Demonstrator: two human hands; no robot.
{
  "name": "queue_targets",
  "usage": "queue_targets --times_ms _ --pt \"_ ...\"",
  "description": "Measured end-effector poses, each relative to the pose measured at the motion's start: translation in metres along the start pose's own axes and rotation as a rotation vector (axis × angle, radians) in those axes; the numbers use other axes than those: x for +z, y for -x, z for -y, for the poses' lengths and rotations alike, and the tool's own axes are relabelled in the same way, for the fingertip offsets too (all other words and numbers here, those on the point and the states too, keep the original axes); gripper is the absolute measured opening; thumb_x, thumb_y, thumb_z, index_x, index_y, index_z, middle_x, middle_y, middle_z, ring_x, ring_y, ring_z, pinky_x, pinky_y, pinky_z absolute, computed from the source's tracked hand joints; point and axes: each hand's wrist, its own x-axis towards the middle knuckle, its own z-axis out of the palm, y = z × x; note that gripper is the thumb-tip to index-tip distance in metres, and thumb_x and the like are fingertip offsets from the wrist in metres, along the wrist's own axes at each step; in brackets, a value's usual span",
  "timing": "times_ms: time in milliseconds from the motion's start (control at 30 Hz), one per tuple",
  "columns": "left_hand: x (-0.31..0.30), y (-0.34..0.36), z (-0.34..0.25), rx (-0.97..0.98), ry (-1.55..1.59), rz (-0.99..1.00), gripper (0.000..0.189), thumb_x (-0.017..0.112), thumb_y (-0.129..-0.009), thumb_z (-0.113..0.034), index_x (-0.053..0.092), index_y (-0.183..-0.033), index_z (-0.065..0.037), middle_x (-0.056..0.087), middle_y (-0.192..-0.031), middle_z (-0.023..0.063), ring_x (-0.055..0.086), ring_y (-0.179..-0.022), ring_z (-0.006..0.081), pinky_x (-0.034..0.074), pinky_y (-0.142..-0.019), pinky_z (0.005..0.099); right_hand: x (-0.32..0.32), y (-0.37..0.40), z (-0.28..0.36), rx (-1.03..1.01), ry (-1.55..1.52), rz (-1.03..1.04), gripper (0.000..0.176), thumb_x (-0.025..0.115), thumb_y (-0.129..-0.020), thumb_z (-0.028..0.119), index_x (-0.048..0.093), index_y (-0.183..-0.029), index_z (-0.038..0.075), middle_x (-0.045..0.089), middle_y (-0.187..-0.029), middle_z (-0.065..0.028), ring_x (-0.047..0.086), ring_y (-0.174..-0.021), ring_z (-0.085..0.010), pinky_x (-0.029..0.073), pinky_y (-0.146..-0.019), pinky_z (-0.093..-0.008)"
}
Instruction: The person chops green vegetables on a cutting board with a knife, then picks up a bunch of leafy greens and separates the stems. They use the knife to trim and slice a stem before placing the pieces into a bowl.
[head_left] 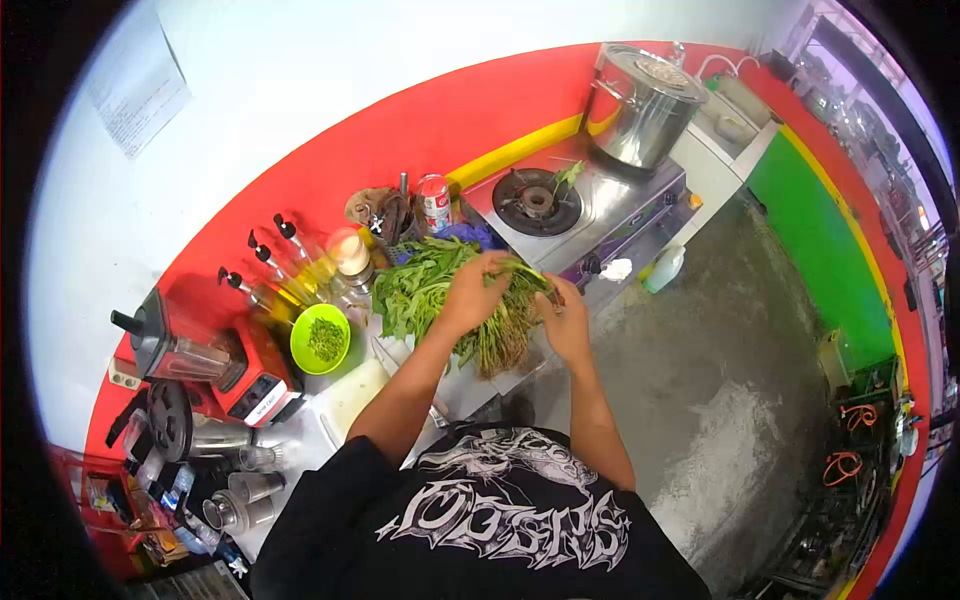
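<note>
A big heap of leafy greens, with thin stems and brownish roots, lies on the counter in front of me. Over it, my left hand has its fingers closed around the upper part of some green stems. My right hand pinches the same stems farther right, near the root end. A lime-green bowl with chopped green pieces stands left of the heap. Closer to my body is a pale cutting board, partly covered by my left arm. A knife seems to lie beside it, partly hidden.
A red blender and pump bottles line the wall at left. Behind the greens stands a red-and-white can. A gas burner and a large steel pot are at back right. Grey floor lies to my right.
</note>
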Motion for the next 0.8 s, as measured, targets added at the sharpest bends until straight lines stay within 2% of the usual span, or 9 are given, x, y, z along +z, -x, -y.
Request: queue_targets --times_ms 67,333,433,500,567,633,667,700,800 --pt "0.01 0.002 0.018 0.105 -0.131 0.04 0.036 0.068 -0.086 -0.009 0.065 -0.12 -0.001 0.071 -0.11 0.0175 0.068 -0.104 0.031 0.053 -0.09 0.0407 0.009 -0.001 -0.009 0.026 -0.09 0.018 0.037 0.069 -0.093 0.013 0.062 -0.127 0.0 0.063 -0.122 -0.0201 0.063 -0.109 -0.0334 0.05 -0.093 -0.0375" --pt "0.019 0.024 0.002 0.092 -0.246 0.069 0.041 0.065 -0.086 -0.001 0.062 -0.126 -0.002 0.069 -0.114 0.0225 0.068 -0.106 0.0346 0.053 -0.093 0.0391 0.03 -0.015 -0.025 -0.001 -0.006 0.118 0.033 0.068 -0.092 0.008 0.064 -0.123 -0.001 0.063 -0.124 -0.0229 0.063 -0.11 -0.0388 0.051 -0.094 -0.0411" --pt "0.008 0.022 -0.002 0.137 -0.308 -0.006 0.041 0.065 -0.085 -0.004 0.062 -0.125 -0.002 0.072 -0.103 0.0212 0.071 -0.096 0.0354 0.055 -0.086 0.0405 0.027 -0.033 -0.019 0.064 -0.008 0.196 0.025 0.068 -0.09 0.006 0.067 -0.114 -0.002 0.064 -0.118 -0.0229 0.065 -0.103 -0.0397 0.052 -0.089 -0.0419" --pt "-0.001 0.022 -0.007 -0.047 -0.397 -0.075 0.041 0.066 -0.083 -0.008 0.063 -0.124 -0.001 0.073 -0.093 0.0209 0.071 -0.084 0.0364 0.055 -0.077 0.0424 0.028 -0.043 -0.015 -0.004 0.003 0.147 0.02 0.068 -0.089 0.005 0.068 -0.107 -0.002 0.065 -0.113 -0.0214 0.066 -0.098 -0.0399 0.053 -0.084 -0.0419" --pt "-0.014 0.021 0.013 -0.082 -0.423 -0.13 0.04 0.071 -0.083 -0.018 0.066 -0.121 -0.005 0.072 -0.08 0.0199 0.07 -0.078 0.0388 0.055 -0.076 0.0471 0.026 -0.052 -0.017 -0.065 0.065 0.161 0.02 0.068 -0.089 0.004 0.068 -0.108 -0.002 0.066 -0.111 -0.0196 0.066 -0.098 -0.0398 0.053 -0.082 -0.0412" --pt "-0.03 0.023 0.019 -0.193 -0.539 -0.139 0.04 0.073 -0.082 -0.021 0.067 -0.119 -0.006 0.07 -0.075 0.0199 0.07 -0.074 0.0392 0.055 -0.073 0.0462 0.024 -0.06 -0.017 -0.118 0.023 0.151 0.018 0.068 -0.09 0.005 0.068 -0.107 -0.002 0.067 -0.109 -0.0186 0.067 -0.094 -0.0379 0.054 -0.08 -0.0408" --pt "-0.038 0.026 0.03 -0.205 -0.516 -0.134 0.041 0.075 -0.082 -0.025 0.068 -0.118 -0.008 0.071 -0.08 0.0171 0.07 -0.078 0.0358 0.053 -0.075 0.0468 0.021 -0.061 -0.017 -0.081 -0.004 0.139 0.015 0.064 -0.095 0.008 0.068 -0.106 -0.002 0.068 -0.095 -0.0174 0.069 -0.085 -0.0312 0.053 -0.073 -0.0384" --pt "-0.041 0.028 0.03 -0.211 -0.518 -0.15 0.041 0.075 -0.082 -0.025 0.068 -0.118 -0.008 0.071 -0.08 0.0171 0.07 -0.078 0.0358 0.053 -0.075 0.0468 0.015 -0.065 -0.011 -0.09 -0.01 0.152 0.015 0.064 -0.095 0.008 0.068 -0.106 -0.002 0.068 -0.095 -0.0174 0.069 -0.085 -0.0312 0.053 -0.073 -0.0384" --pt "-0.047 0.035 0.03 -0.162 -0.49 -0.224 0.041 0.076 -0.082 -0.028 0.068 -0.116 -0.007 0.069 -0.095 0.0114 0.068 -0.092 0.0288 0.046 -0.083 0.0463 0.007 -0.071 -0.004 0.058 -0.007 0.227 0.021 0.059 -0.1 0.018 0.067 -0.103 -0.001 0.061 -0.071 -0.0102 0.063 -0.069 -0.0148 0.047 -0.062 -0.0319"
